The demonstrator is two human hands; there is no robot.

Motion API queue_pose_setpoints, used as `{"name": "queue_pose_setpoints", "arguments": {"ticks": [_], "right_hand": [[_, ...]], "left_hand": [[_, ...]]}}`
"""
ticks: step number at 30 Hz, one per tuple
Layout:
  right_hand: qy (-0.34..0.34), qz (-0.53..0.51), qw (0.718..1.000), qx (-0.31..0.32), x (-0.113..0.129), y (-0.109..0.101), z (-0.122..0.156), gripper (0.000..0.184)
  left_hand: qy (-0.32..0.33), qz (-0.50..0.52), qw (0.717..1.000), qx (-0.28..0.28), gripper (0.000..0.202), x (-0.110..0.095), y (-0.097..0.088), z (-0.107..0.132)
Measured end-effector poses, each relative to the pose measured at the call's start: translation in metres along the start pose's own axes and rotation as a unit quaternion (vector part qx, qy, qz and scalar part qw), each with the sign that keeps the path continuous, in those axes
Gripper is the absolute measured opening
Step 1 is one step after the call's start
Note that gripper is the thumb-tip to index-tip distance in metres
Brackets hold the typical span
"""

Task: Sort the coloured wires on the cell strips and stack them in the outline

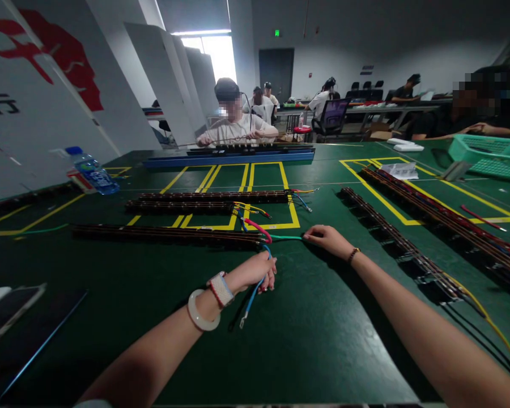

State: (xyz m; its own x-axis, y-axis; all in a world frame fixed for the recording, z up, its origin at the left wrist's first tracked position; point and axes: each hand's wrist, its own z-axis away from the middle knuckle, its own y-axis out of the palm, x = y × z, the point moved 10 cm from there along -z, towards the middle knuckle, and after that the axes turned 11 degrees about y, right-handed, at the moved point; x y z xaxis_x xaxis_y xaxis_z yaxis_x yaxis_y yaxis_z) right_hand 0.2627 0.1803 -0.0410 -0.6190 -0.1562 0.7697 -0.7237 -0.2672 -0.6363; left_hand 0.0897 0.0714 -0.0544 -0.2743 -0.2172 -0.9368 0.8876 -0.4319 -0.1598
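Observation:
Closest to me among the long dark strips lies one wiring assembly [165, 235], with red, blue and green wires coming out of its right end. My left hand [255, 271] is closed around the blue wire [250, 306], whose metal lug hangs below the fingers. In a pinch, my right hand [328, 239] holds the far end of the green wire [287, 237], which runs nearly straight from the strip. The red wire [260, 228] curls over the strip's end, touched by neither hand.
Two shorter wired strips [212, 197] lie beyond, within yellow tape lines. More long strips [399, 243] lie at right, near a green basket [488, 156]. A water bottle [92, 171] stands at left. A person [240, 122] works across the green table [323, 345].

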Motion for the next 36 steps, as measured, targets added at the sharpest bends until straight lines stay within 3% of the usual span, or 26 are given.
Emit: {"name": "queue_pose_setpoints", "arguments": {"ticks": [3, 9, 14, 18, 21, 24, 27, 29, 32, 36], "right_hand": [[-0.001, 0.001, 1.0, -0.004, 0.002, -0.001, 0.001, 0.035], [-0.004, -0.026, 1.0, 0.008, 0.003, -0.002, 0.003, 0.041], [0.013, -0.127, 0.988, -0.083, 0.01, -0.024, 0.008, 0.044], [-0.058, -0.15, 0.98, -0.117, 0.054, -0.027, 0.024, 0.04], [-0.131, -0.156, 0.975, -0.087, 0.101, -0.011, 0.04, 0.036], [-0.205, -0.183, 0.962, -0.003, 0.143, 0.017, 0.056, 0.044], [-0.258, -0.197, 0.943, 0.078, 0.17, 0.04, 0.068, 0.054], [-0.26, -0.215, 0.937, 0.092, 0.175, 0.043, 0.069, 0.05], [-0.239, -0.229, 0.941, 0.067, 0.172, 0.034, 0.063, 0.043], [-0.254, -0.175, 0.947, 0.089, 0.173, 0.027, 0.062, 0.05]], "left_hand": [[-0.018, 0.018, 1.0, 0.012, 0.023, -0.001, 0.003, 0.003], [-0.039, 0.16, 0.983, 0.08, 0.033, -0.016, 0.011, 0.024], [0.027, 0.107, 0.994, -0.018, 0.031, -0.02, -0.014, 0.023], [0.063, 0.106, 0.99, -0.071, 0.025, -0.013, -0.02, 0.017], [0.075, 0.109, 0.988, -0.076, 0.022, -0.009, -0.019, 0.013], [0.079, 0.105, 0.989, -0.069, 0.019, -0.007, -0.015, 0.012], [0.087, 0.095, 0.989, -0.073, 0.021, -0.009, -0.015, 0.011], [0.084, 0.092, 0.989, -0.079, 0.022, -0.008, -0.016, 0.011], [0.068, 0.088, 0.99, -0.087, 0.022, -0.005, -0.018, 0.011], [0.078, 0.074, 0.99, -0.09, 0.027, -0.007, -0.02, 0.013]]}}
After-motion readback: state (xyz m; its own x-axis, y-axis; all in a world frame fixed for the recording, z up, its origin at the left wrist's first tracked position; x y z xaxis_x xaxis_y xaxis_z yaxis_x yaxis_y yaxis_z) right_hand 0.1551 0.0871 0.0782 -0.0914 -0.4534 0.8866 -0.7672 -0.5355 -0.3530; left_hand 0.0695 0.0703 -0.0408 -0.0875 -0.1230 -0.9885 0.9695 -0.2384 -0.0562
